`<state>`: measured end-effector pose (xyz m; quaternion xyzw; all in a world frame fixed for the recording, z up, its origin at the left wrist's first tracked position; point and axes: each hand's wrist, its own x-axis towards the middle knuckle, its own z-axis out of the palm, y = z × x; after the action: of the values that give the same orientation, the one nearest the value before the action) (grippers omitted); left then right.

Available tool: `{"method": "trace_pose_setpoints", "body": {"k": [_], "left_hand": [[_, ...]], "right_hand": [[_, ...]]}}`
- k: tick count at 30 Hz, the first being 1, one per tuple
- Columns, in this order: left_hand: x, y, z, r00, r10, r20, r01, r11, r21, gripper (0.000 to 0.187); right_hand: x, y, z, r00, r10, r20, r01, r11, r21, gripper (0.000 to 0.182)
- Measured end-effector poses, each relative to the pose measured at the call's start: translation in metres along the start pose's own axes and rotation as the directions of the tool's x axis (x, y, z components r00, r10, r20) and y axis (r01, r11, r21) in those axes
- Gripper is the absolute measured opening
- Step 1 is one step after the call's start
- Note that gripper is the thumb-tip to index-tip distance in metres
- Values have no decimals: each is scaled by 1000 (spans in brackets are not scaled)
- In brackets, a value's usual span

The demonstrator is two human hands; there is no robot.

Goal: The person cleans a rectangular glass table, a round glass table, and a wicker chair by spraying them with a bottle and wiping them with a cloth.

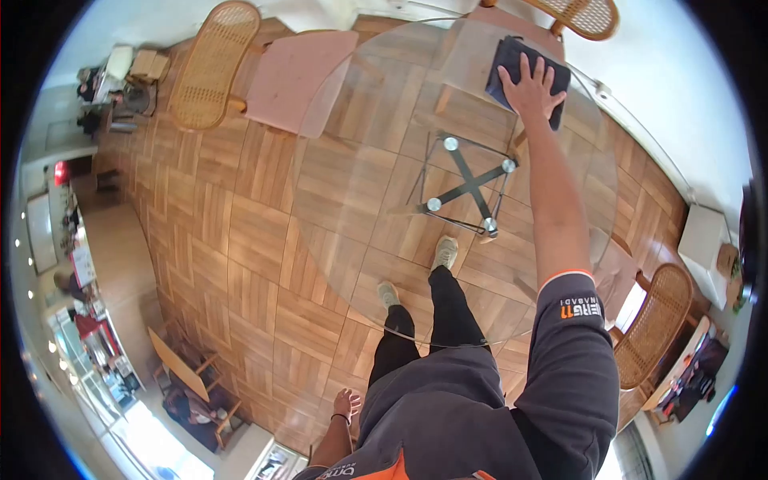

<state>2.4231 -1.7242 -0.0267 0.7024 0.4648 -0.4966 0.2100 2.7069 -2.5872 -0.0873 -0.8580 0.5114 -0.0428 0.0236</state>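
A round glass table stands before me, its dark cross-shaped base showing through the top. My right hand reaches to the table's far right side and lies flat on a folded dark cloth, fingers spread and pressing down rather than gripping. Part of the cloth is hidden under the palm. Down by my left hip hangs my left hand, with a dark band at the wrist. Its fingers are loosely apart and nothing shows in them.
A cane-backed chair with a pink seat stands at the far left of the table. Another cane-backed chair is at the right, and a third at the far edge. A cable runs along the right wall.
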Motion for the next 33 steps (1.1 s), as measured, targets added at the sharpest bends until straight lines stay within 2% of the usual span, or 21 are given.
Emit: {"method": "trace_pose_setpoints", "body": {"k": [6, 11, 15, 18, 20, 22, 24, 27, 30, 33], "left_hand": [[-7, -34, 29, 999, -38, 17, 39, 994, -100, 59], [-4, -46, 47, 998, -32, 49, 40, 984, -175, 62], [2, -29, 58, 996, 57, 65, -42, 978, -204, 62], [17, 4, 60, 978, 168, 122, -140, 968, -208, 60], [33, 27, 63, 924, 356, 140, -331, 927, -177, 55], [14, 65, 65, 848, 525, 72, -506, 842, -186, 55], [-11, 103, 60, 809, 583, 75, -573, 811, -118, 56], [5, 111, 46, 704, 702, 106, -695, 712, -97, 56], [15, 92, 26, 685, 720, 112, -716, 694, -78, 57], [52, 46, 3, 752, 650, 106, -644, 760, -90, 58]], "right_hand": [[3, -126, 12, 949, -314, 34, 313, 950, 15, 76], [-45, -206, 19, 851, -525, -4, 525, 850, 47, 75], [-118, -238, 19, 765, -642, -54, 641, 748, 173, 93], [-184, -241, 4, 700, -713, -40, 702, 677, 221, 101], [-230, -236, -3, 662, -747, -62, 733, 629, 260, 102], [-278, -227, -12, 640, -766, -61, 741, 595, 313, 97], [-328, -214, -20, 620, -783, -55, 744, 563, 361, 92], [-398, -184, -31, 594, -804, -34, 744, 532, 405, 84], [-470, -145, -42, 585, -811, -3, 734, 528, 426, 80], [-513, -106, -49, 612, -791, 13, 707, 554, 440, 77]]}}
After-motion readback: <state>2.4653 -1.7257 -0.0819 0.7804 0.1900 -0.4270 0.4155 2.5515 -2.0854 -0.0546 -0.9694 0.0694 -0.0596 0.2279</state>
